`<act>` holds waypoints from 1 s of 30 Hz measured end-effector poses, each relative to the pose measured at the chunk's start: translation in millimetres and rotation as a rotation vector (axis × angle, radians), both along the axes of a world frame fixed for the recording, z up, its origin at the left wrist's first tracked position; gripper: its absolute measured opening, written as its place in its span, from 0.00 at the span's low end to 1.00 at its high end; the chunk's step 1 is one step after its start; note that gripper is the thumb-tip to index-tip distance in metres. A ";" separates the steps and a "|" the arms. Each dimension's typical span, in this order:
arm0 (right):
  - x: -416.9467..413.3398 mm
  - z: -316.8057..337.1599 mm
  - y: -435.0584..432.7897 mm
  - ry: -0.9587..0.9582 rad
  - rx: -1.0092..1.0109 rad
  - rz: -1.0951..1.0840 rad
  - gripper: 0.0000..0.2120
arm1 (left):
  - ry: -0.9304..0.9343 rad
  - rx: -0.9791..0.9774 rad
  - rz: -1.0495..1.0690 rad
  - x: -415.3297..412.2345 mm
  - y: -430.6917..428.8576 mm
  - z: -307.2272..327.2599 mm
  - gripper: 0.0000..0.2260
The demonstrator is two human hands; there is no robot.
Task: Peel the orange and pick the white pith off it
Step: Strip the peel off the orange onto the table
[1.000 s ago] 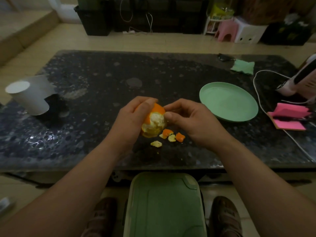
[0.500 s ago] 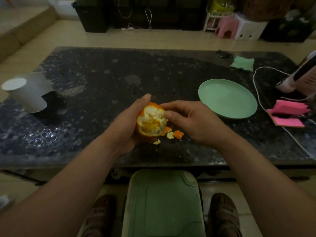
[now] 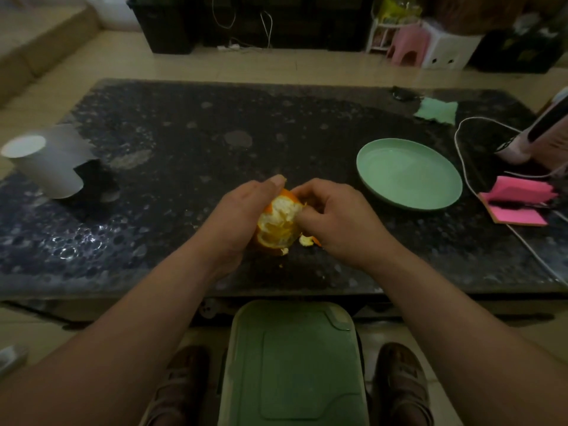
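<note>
Over the dark speckled stone table, the left hand cups the fruit. The right hand (lower on its side half a second ago) now pinches the top rind edge of the half-peeled round orange, so another strip seems due. Small torn peel scraps lie beneath.

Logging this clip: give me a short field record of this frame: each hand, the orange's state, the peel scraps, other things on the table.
left hand: grips the orange from its left side
right hand: fingers curled, pinching at the orange's upper right edge
orange: partly peeled; white pith and flesh exposed, skin left at top and bottom
peel scraps: on the table, by the orange's lower right
others: green plate to the right, white cup far left, pink notepad at right edge
</note>
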State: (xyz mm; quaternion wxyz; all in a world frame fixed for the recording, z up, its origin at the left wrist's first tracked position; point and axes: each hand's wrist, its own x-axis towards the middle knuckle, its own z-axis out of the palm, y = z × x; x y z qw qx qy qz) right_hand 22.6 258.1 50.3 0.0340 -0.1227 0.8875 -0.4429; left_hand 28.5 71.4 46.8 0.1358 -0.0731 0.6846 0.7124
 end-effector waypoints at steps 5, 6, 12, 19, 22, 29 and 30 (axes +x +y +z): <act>3.8 2.2 0.0 -0.240 -0.321 0.040 0.12 | -0.130 0.170 0.020 -0.7 -4.9 10.0 0.23; 4.0 2.5 0.6 -0.247 -0.319 0.059 0.13 | -0.128 0.186 0.018 -1.4 -6.0 10.7 0.23; 2.8 5.3 -3.8 -0.100 -0.124 0.087 0.14 | -0.086 0.154 0.044 2.7 -2.7 9.5 0.22; 1.4 -4.6 -10.5 0.062 -0.086 0.002 0.17 | -0.044 0.171 0.077 4.8 2.3 11.0 0.18; -0.7 -3.0 -6.1 0.003 -0.187 -0.027 0.18 | -0.055 0.218 0.081 3.6 2.9 17.5 0.19; 1.8 -7.6 -15.8 -0.337 -0.464 -0.110 0.13 | -0.184 0.181 0.116 -5.1 -4.7 6.9 0.25; 1.3 -8.6 -15.7 -0.315 -0.438 -0.109 0.11 | -0.185 0.185 0.113 -5.6 -5.4 6.1 0.25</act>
